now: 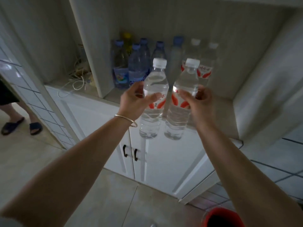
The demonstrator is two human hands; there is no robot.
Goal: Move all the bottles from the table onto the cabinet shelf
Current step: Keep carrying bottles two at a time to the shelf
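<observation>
You've got one bottle in each hand, upright, just short of the shelf (218, 102): your left hand (132, 102) curls fingers and thumb round the label band of the left bottle (155, 95), and your right hand (199, 102) wraps the right bottle (183, 99) the same way. Both look full, so expect weight, thin walls that give, slick plastic; stay on the label waist. Farther in, the row (139, 66) fills the shelf's back, leaving front space.

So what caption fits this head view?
Left hand and right hand each carry a water bottle toward the shelf.
</observation>
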